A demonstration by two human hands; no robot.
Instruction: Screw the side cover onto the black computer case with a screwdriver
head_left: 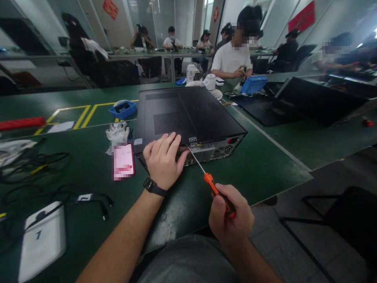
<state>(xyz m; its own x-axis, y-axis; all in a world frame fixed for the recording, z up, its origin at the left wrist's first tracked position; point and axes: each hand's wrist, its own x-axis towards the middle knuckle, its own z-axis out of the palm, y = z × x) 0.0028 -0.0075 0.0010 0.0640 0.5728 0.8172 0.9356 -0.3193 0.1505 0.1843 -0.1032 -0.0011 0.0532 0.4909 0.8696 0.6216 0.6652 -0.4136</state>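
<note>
A black computer case (188, 114) lies flat on the green table (259, 165), its rear panel facing me. My left hand (164, 159) rests on the near edge of the case, fingers spread over the top and thumb toward the rear panel. My right hand (231, 218) is closed round the orange-and-black handle of a screwdriver (209, 181). Its thin shaft runs up and left, and the tip meets the upper edge of the rear panel just beside my left thumb.
A phone (123, 161) lies left of the case, with a crumpled white glove (118, 133) and a blue tray (123, 109) behind it. Black cables (44, 169) and a white box (43, 239) sit at the near left. Other people work at tables behind; another black case (318, 100) lies at the right.
</note>
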